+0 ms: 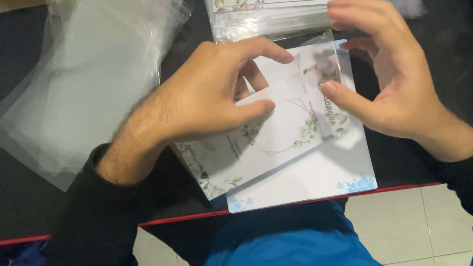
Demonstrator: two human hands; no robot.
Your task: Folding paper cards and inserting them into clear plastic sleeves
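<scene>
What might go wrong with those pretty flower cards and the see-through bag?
1. The left hand and right hand pinch the flower card only at its upper edge, so it might bend or crease.
2. The blue-flowered card underneath pokes past the table edge and could slide onto the floor.
3. The loose pile of clear bags looks slippery; a sleeve might brush some off.

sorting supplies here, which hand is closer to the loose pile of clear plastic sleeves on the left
Left. The left hand rests on the floral cards just right of the clear sleeve pile, its wrist almost beside it. The right hand is farther right, beyond the cards.
</scene>
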